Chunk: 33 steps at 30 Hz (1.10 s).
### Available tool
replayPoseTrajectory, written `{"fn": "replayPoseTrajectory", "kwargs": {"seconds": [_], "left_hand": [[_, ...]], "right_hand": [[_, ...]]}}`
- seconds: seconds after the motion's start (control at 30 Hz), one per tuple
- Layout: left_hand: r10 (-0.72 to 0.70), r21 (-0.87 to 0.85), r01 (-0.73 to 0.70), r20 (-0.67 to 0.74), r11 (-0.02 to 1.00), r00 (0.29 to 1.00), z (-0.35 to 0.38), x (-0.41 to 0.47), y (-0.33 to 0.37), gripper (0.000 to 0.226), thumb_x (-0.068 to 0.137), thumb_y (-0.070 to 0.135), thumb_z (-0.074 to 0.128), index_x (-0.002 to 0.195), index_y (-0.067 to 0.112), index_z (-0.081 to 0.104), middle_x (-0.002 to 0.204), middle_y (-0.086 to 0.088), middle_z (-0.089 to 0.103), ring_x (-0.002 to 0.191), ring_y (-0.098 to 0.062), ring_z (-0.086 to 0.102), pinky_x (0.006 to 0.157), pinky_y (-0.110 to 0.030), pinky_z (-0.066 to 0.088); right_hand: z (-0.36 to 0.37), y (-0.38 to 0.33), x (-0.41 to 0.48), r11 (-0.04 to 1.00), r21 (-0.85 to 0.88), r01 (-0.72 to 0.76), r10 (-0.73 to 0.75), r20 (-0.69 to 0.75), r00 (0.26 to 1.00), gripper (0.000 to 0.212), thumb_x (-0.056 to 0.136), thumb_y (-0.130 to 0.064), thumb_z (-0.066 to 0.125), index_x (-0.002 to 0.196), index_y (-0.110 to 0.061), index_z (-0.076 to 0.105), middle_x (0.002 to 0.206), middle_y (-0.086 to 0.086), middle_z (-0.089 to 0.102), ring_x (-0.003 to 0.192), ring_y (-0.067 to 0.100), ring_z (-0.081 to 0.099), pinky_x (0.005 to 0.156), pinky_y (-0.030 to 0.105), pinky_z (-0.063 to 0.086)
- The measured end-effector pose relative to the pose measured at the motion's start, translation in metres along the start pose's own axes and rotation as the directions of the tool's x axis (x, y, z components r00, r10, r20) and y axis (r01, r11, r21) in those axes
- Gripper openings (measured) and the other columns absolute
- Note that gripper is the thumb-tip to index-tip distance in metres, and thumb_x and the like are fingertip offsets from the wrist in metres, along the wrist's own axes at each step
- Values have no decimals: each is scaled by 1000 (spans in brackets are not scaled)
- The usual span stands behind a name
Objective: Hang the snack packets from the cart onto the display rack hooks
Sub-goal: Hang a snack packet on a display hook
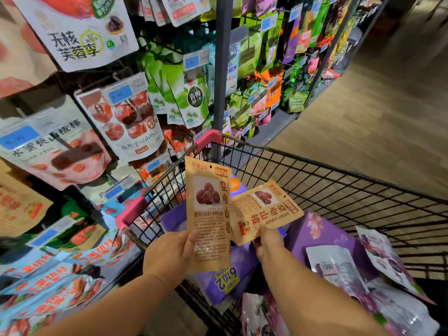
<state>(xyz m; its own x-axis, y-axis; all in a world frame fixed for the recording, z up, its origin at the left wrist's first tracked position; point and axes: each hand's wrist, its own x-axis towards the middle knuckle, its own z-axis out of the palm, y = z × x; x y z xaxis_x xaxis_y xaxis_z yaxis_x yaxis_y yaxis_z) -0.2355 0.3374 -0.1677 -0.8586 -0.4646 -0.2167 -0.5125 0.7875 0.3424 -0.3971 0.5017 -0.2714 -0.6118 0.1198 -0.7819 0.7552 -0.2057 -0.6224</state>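
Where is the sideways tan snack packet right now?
Head view, centre: the right hand pinches the sideways tan packet over the cart, beside the upright tan packet in the left hand.

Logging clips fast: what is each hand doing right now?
Left hand: holds the upright tan packet, thumb on its front.
Right hand: pinches the sideways tan packet by its lower corner.

You've two tan packets [208,214]: one in your left hand [167,255], one in your right hand [269,243]; one cart [339,171] at twelve o'clock.
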Motion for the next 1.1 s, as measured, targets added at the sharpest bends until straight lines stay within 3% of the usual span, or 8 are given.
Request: {"fn": "replayPoseTrajectory", "kwargs": {"seconds": [0.27,0.5,0.63,0.7,0.77,0.83,1.0,1.1], "left_hand": [[40,3,-40,1,999,999,1,31,13,55,99,52,18,97,24,66,86,4,64,90,-20,63,73,-33,44],[99,-60,-99,-1,993,995,0,64,32,52,100,50,18,104,28,65,96,2,70,96,-22,64,73,-33,45],[153,-72,-151,23,986,988,-1,85,44,48,102,47,21,112,30,65,105,-2,71,102,-25,64,77,-33,49],[160,-81,-156,39,984,986,0,95,49,45,102,44,24,109,29,66,103,-1,71,98,-24,64,72,-31,46],[164,-91,-159,58,983,985,-2,102,53,44,102,44,25,101,25,65,95,-1,69,95,-23,65,69,-30,44],[188,-112,-178,86,978,978,-4,106,57,45,102,46,22,95,24,61,87,0,64,93,-23,65,70,-30,45],[169,-168,-136,197,976,966,-11,116,60,49,103,47,20,122,25,59,101,-2,67,94,-23,62,75,-28,41],[162,-370,-62,246,927,956,-16,120,60,50,103,47,24,115,20,64,101,-2,68,97,-23,60,80,-29,40]], "right_hand": [[-25,-32,-19,881,-300,365,-399,-59,915,20,93,-12,51,75,-18,48,78,7,61,77,26,57,68,38,46],[-45,-92,-51,806,-329,491,-558,-150,816,20,99,-12,45,79,-10,47,77,4,55,71,21,56,58,26,42],[-46,-110,-59,771,-383,509,-593,-138,793,18,97,-26,45,80,-19,46,78,11,59,71,28,57,60,35,48],[-48,-116,-50,754,-392,526,-611,-126,782,21,89,-49,47,78,-31,48,81,6,60,83,29,60,75,47,55],[-55,-123,-32,726,-425,541,-639,-124,759,20,81,-58,44,73,-40,47,80,4,61,90,34,62,81,57,53],[-48,-134,-52,716,-434,546,-650,-130,749,18,85,-50,46,70,-41,46,75,1,62,83,33,63,80,54,53],[-27,-156,-94,730,-347,588,-664,-160,730,28,96,-28,52,70,-26,44,66,-1,53,66,19,50,62,37,43],[-24,-169,-104,716,-321,620,-687,-165,708,27,97,-25,52,72,-20,43,67,2,53,66,20,50,57,32,43]]}}
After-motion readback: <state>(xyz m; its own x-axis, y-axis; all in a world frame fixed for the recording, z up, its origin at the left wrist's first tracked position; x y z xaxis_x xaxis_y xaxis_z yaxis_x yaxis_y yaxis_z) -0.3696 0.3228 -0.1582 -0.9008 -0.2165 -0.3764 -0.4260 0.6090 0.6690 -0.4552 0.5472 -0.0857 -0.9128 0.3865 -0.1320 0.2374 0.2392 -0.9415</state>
